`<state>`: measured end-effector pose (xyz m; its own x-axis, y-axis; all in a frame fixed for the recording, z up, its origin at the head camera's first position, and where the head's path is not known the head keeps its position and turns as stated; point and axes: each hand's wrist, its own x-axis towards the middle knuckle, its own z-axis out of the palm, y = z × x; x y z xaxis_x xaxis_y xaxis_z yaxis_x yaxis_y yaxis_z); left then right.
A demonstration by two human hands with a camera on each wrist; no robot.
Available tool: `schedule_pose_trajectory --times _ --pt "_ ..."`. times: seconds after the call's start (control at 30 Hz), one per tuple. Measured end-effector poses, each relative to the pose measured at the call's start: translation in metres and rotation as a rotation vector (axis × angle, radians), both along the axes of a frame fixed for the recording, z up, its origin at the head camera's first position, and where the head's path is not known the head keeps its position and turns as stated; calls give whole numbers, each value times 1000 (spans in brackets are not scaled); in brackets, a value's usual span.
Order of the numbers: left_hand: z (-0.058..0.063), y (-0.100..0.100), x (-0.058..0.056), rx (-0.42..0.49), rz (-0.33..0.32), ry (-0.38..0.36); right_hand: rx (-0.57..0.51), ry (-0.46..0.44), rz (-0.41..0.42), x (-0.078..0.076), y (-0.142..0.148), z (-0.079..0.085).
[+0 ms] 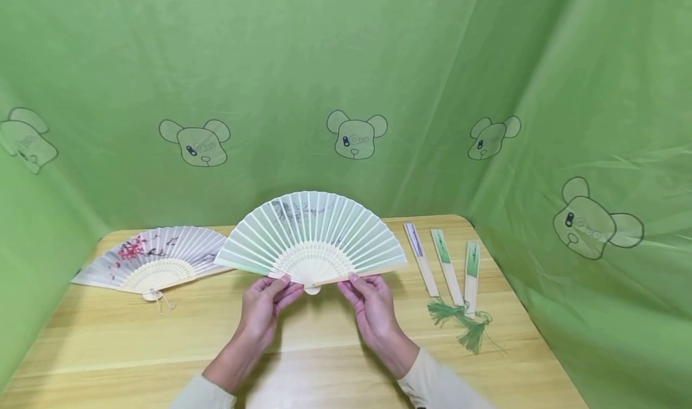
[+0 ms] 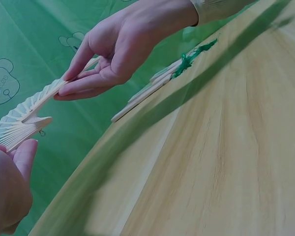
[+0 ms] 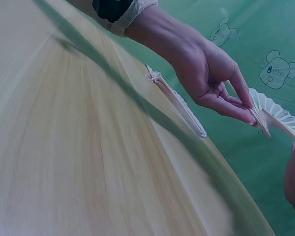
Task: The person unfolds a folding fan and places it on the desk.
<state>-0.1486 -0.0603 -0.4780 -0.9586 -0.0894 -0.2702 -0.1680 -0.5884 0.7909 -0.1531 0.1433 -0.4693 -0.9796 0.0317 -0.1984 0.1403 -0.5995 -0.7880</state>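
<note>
A pale green folding fan (image 1: 324,223) is spread wide above the table, with a dark printed motif on its leaf and pierced light ribs. My left hand (image 1: 261,312) pinches its left guard stick between thumb and fingers. At the other side my right hand (image 1: 374,310) holds the right guard stick the same way. The rounded pivot end sits between both hands, pointing toward me. In the left wrist view the fan (image 2: 32,105) appears nearly edge-on, raised over the table. Both hands also grip it in the right wrist view, where the fan (image 3: 278,115) is partly cut off.
An open greyish fan (image 1: 178,241) with red blossoms lies at the table's left. On the right lie three folded fans, one purple-topped (image 1: 421,259) and two green-topped (image 1: 447,265), with green tassels (image 1: 444,311). Green fabric (image 1: 281,54) with bear-head prints surrounds the wooden table (image 1: 319,361).
</note>
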Motion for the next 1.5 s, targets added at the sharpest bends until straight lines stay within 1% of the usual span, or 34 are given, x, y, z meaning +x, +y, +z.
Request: schedule_pose_trajectory --times 0.23,0.47,0.73,0.87,1.03,1.17,1.33,1.5 --pt "2 4 3 13 15 3 -23 11 -23 3 -2 0" --pt "3 7 2 53 42 1 -31 13 -49 3 -3 1" --pt "4 10 3 89 51 11 -31 31 -68 4 -5 4" --pt "4 10 3 83 46 -2 -30 36 -67 5 -5 5" --pt "2 8 5 39 18 -16 -29 44 -60 6 -4 3" --pt "0 8 6 20 6 -13 -20 52 -46 6 -3 4" --pt "-1 6 5 27 9 -6 5 66 -25 5 -2 6" --pt "-1 3 4 29 9 -14 3 68 -27 5 -2 8"
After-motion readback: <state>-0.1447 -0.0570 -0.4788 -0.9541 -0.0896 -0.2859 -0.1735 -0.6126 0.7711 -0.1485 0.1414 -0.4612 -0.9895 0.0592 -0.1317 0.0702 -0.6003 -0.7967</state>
